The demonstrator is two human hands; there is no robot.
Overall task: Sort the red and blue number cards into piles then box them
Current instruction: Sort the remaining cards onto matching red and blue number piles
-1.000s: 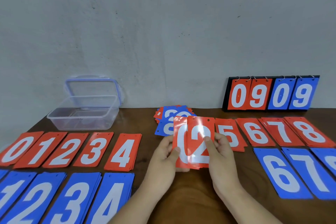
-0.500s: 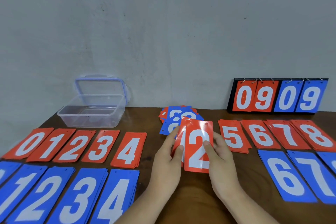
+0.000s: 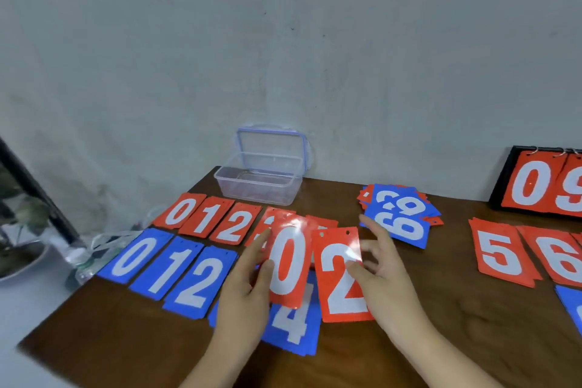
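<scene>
Holding red 0 card (image 3: 288,264), left hand (image 3: 244,302) grip, thumb on face | right hand (image 3: 387,290) grip pinching red 2 card (image 3: 340,280)

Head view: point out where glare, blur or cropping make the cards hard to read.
In the head view, glare whitens the top of the red 0 card in the left hand and the upper right of the red 2 card in the right hand; the head view is soft throughout, blurriest at the plant on the left; its right edge crops the scoreboard.
</scene>
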